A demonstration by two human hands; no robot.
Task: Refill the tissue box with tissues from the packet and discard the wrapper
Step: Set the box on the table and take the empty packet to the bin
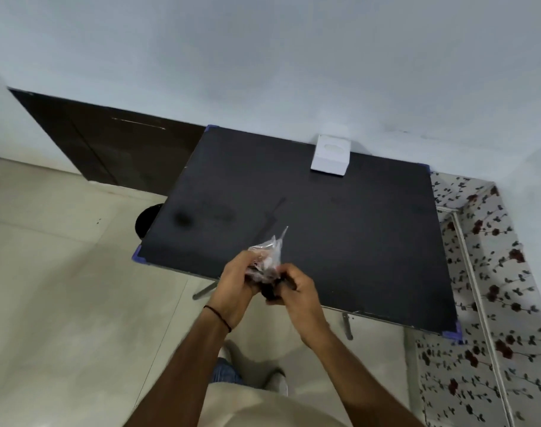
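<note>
A white tissue box point(330, 155) with an oval top opening stands at the far edge of the black table point(340, 235), against the wall. Over the table's near edge, both hands crumple a clear plastic wrapper point(267, 255) with reddish print. My left hand point(236, 280) grips its left side. My right hand point(295, 286) pinches its lower right part, fingers curled. One corner of the wrapper sticks up above the hands. No loose tissues are in view.
A round black object point(144, 221) sits on the tiled floor under the table's left edge. A dark wooden cabinet point(108, 146) lines the wall at the left. A floral-patterned surface point(491, 291) runs along the table's right side.
</note>
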